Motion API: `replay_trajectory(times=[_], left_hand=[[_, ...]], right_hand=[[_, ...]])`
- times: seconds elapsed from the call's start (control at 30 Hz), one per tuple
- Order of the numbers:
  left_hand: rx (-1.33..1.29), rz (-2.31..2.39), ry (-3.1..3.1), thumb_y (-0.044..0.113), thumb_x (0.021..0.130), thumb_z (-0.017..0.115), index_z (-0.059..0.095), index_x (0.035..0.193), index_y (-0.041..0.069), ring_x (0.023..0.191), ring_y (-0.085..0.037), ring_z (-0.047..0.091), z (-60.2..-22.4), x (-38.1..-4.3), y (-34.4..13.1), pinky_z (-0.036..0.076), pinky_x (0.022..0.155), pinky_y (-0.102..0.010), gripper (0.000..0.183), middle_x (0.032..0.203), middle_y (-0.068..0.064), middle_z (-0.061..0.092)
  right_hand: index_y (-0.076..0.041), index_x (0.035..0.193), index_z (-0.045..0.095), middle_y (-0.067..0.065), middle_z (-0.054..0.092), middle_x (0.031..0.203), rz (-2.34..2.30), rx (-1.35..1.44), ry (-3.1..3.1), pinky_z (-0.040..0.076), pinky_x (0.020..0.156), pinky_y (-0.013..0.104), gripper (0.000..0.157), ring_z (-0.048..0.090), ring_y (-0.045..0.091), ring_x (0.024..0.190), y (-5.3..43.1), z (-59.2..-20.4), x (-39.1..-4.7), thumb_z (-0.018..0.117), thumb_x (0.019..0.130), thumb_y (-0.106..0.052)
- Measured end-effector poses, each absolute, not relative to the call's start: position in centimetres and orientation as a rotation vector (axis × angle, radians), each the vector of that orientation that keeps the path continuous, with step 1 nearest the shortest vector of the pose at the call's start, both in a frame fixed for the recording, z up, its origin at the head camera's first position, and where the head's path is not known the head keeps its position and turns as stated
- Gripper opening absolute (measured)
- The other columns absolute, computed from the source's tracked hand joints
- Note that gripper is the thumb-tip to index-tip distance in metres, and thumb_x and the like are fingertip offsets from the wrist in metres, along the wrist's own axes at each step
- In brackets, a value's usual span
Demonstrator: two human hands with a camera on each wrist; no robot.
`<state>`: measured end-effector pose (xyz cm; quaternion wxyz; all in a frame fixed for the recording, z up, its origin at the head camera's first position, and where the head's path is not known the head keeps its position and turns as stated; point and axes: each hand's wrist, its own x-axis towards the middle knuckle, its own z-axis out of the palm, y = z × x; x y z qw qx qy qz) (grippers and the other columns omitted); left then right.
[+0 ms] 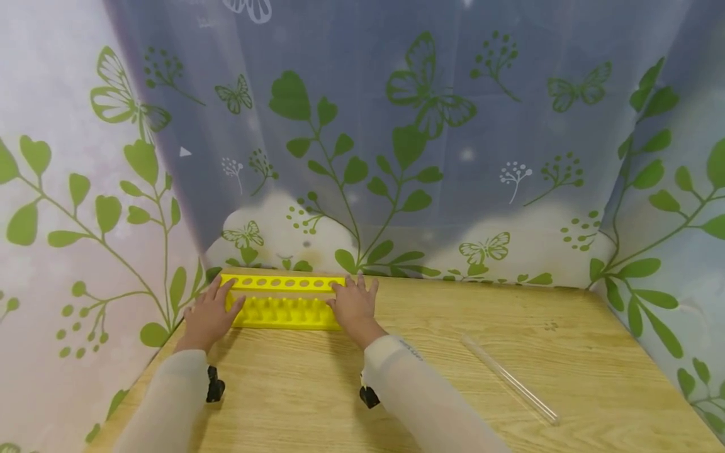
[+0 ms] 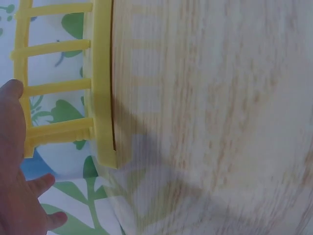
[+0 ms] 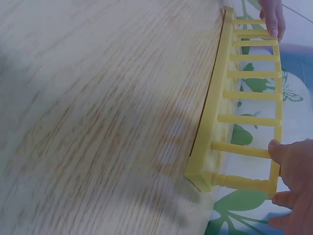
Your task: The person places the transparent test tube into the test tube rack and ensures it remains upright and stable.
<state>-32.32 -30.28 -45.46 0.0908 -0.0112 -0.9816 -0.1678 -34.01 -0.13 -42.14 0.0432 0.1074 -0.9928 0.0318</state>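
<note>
A yellow test tube rack [image 1: 283, 324] stands upright near the back edge of the table, with a row of round holes in its top bar and pegs below. My left hand [image 1: 206, 318] holds its left end. At the opposite end, my right hand [image 1: 355, 305] grips the top bar. The left wrist view shows the left thumb [image 2: 14, 88] against the top bar and other fingers spread past the end. In the right wrist view the right thumb [image 3: 276, 151] lies on the bar, with fingers around its end. No tube stands in the rack.
A clear glass tube [image 1: 512, 380] lies slantwise on the wooden table [image 1: 442, 390], right of the right forearm. Patterned cloth [image 1: 430, 189] with leaves and butterflies hangs behind the table and along both sides.
</note>
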Motion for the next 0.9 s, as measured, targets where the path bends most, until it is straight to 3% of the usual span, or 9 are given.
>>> replay_trajectory(times=[0.2,0.43,0.73,0.9], left_hand=[[-0.017,-0.51,-2.901,0.058,0.1,0.034,0.028,0.152,0.01,0.131,-0.057,0.025,-45.5,-32.3,-29.6,0.016,0.092,-0.083,0.071,0.16,-0.021,0.01],[0.025,-0.562,-2.914,0.052,0.101,0.038,0.026,0.152,0.011,0.13,-0.059,0.024,-45.9,-31.9,-29.1,0.012,0.093,-0.084,0.066,0.16,-0.022,0.008],[0.011,-0.569,-2.926,0.054,0.101,0.035,0.024,0.153,0.01,0.129,-0.06,0.025,-45.8,-31.6,-28.6,0.014,0.092,-0.084,0.068,0.16,-0.022,0.007],[0.018,-0.587,-2.929,0.056,0.101,0.033,0.024,0.153,0.01,0.13,-0.06,0.024,-45.7,-31.4,-28.4,0.014,0.092,-0.084,0.07,0.16,-0.022,0.005]], right_hand=[[-0.036,0.14,0.052,0.0,0.042,0.151,0.087,0.327,-3.009,0.014,0.114,0.062,0.046,0.033,0.03,0.141,0.7,-42.3,-33.8,0.051,0.096,-0.052],[-0.034,0.139,0.053,0.001,0.042,0.151,0.127,0.351,-2.995,0.014,0.114,0.061,0.047,0.036,0.03,0.139,1.4,-42.6,-33.4,0.052,0.096,-0.051],[-0.034,0.139,0.053,0.002,0.045,0.149,0.143,0.354,-2.95,0.018,0.113,0.059,0.046,0.042,0.029,0.135,1.9,-43.0,-33.1,0.053,0.096,-0.049],[-0.034,0.14,0.051,0.002,0.045,0.149,0.133,0.352,-2.946,0.018,0.114,0.059,0.046,0.04,0.03,0.136,2.0,-43.2,-32.9,0.052,0.097,-0.049]])
